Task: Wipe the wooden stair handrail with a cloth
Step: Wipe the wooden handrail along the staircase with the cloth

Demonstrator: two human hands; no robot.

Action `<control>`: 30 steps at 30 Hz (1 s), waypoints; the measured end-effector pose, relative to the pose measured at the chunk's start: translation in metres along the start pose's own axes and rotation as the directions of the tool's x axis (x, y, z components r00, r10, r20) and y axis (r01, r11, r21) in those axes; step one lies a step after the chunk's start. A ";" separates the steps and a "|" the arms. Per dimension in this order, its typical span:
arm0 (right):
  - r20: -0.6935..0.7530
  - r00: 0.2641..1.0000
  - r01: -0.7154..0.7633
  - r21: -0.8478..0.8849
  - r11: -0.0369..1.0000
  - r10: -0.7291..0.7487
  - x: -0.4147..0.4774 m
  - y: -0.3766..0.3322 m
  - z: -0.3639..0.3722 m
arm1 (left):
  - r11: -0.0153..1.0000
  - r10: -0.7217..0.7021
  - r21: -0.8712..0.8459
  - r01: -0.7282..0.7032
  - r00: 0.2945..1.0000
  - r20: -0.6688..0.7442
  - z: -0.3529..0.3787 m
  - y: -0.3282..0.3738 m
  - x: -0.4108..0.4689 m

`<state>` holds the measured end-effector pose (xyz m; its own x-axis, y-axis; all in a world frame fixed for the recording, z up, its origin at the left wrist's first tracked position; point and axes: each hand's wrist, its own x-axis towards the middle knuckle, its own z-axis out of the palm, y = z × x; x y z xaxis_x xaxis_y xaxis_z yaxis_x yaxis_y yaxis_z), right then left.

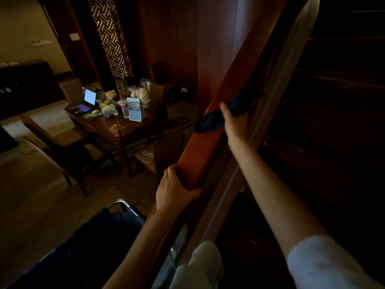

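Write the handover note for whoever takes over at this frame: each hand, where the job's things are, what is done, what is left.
The left hand grips the lower end of the wooden handrail, steadying.
The right hand holds the dark cloth further up; the cloth is draped across the rail's top.
Done: wiping is under way, but which stretch is already clean cannot be told from this frame.
Left: probably the rail above the cloth, which runs up out of view, and perhaps the part between the two hands.
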<state>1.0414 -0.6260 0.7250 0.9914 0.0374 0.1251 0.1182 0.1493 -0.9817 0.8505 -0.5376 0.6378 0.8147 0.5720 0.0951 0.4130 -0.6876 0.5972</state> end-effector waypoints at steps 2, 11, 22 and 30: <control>-0.042 0.999 0.028 0.019 0.999 -0.027 0.012 -0.008 0.002 | 1.000 -0.014 0.022 0.014 1.000 0.014 0.001 -0.016 -0.013; -0.047 0.988 0.148 -0.015 0.989 -0.148 -0.092 0.052 0.013 | 1.000 -0.025 0.011 0.025 1.000 -0.006 0.004 -0.024 -0.018; -0.113 0.960 0.256 -0.027 0.966 -0.258 -0.141 0.087 0.022 | 0.981 0.175 -0.058 -0.185 0.973 -0.149 0.022 -0.074 -0.039; 0.053 0.982 0.188 -0.173 0.967 -0.181 -0.251 0.145 0.020 | 0.973 0.193 -0.094 -0.211 0.967 -0.169 0.018 -0.135 -0.100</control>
<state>0.8091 -0.5941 0.5538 0.9493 0.0625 0.3082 0.3099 -0.0192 -0.9506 0.7205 -0.5100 0.5333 0.7987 0.4954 0.3415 0.1915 -0.7473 0.6363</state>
